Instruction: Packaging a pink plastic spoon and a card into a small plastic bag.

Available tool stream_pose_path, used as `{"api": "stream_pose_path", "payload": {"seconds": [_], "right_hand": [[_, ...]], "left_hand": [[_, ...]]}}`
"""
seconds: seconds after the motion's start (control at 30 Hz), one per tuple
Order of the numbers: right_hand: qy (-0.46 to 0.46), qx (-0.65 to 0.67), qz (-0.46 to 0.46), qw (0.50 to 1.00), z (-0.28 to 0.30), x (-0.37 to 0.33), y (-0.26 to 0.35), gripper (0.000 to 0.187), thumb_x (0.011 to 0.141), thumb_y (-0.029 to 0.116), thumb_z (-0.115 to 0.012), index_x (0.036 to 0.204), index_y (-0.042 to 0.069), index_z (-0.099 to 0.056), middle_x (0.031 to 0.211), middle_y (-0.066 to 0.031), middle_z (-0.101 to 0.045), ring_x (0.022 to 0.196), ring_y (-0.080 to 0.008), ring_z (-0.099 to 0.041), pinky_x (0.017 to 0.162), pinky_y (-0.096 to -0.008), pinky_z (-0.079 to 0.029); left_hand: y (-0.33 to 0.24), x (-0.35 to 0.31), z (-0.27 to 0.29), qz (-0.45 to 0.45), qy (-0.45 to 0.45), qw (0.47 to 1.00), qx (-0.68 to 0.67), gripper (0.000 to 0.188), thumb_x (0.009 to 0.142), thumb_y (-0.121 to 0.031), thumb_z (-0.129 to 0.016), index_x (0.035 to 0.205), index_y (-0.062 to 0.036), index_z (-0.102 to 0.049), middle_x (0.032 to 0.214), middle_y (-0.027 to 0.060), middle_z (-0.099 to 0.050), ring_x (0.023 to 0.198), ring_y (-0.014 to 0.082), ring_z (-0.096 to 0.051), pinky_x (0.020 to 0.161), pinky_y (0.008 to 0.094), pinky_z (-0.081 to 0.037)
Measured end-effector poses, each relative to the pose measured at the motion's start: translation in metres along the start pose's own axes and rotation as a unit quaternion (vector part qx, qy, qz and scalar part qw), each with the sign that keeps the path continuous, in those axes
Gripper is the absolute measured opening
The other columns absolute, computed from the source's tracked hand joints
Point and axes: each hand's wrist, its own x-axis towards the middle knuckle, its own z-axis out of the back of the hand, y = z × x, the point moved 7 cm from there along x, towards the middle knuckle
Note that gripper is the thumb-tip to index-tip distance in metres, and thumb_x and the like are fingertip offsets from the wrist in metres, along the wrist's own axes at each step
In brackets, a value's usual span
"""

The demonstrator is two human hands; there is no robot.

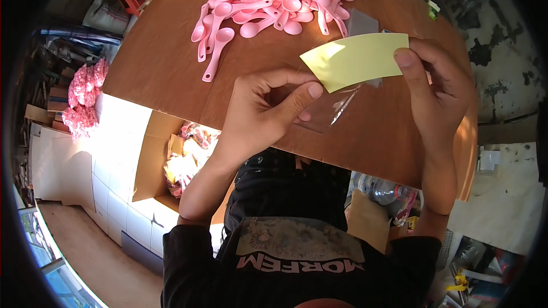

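A curved pale yellow card (357,61) is held over the table, its right end pinched between the thumb and fingers of my right hand (438,82). My left hand (265,105) is closed in a pinch on a clear plastic bag (337,108), which hangs below the card and is hard to see in full. The card's lower left corner lies close to my left thumb tip; whether they touch I cannot tell. Beyond my hands, a heap of pink plastic spoons (285,3) covers the far part of the brown table (165,63).
Clear plastic sheets or bags (362,23) lie behind the card. A cardboard box (149,157) with pink packed items stands left below the table edge. Bundles of pink packs (85,94) hang or stack at far left. Below the table's right side is a clear plastic bottle (377,188).
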Motion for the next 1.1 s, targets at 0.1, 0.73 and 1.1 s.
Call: {"api": "stream_pose_path", "payload": {"seconds": [0.1, 0.73, 1.1], "right_hand": [[0.094, 0.021, -0.056, 0.994, -0.015, 0.004, 0.002, 0.011, 0.084, 0.006, -0.069, 0.087, -0.004, -0.067, 0.072, -0.0036, -0.061, 0.063, -0.0061, -0.052, 0.055, -0.0208, -0.041], [0.229, -0.005, -0.065, 0.971, -0.041, -0.022, 0.021, 0.015, 0.08, 0.011, -0.071, 0.09, 0.001, -0.067, 0.1, -0.01, -0.064, 0.091, -0.0176, -0.059, 0.078, -0.0289, -0.045], [0.317, 0.079, -0.108, 0.939, -0.047, -0.037, 0.02, 0.018, 0.082, 0.008, -0.066, 0.098, 0.002, -0.067, 0.115, -0.0168, -0.06, 0.108, -0.0269, -0.059, 0.09, -0.0352, -0.046]], "left_hand": [[-0.008, -0.002, 0.006, 0.003, 0.017, 1.0, 0.011, 0.016, 0.089, -0.01, -0.065, 0.093, 0.0046, -0.067, 0.08, 0.0053, -0.067, 0.068, 0.0077, -0.062, 0.054, 0.0207, -0.052], [-0.002, -0.017, -0.019, 0.025, 0.082, 0.995, 0.04, 0.018, 0.088, -0.008, -0.065, 0.099, 0.0062, -0.066, 0.08, 0.0062, -0.066, 0.074, 0.0062, -0.06, 0.06, 0.021, -0.049], [-0.018, -0.028, -0.024, -0.175, 0.015, 0.972, 0.159, 0.028, 0.082, -0.006, -0.069, 0.108, 0.0022, -0.066, 0.086, 0.0109, -0.069, 0.074, 0.0143, -0.065, 0.067, 0.0279, -0.051]]}}
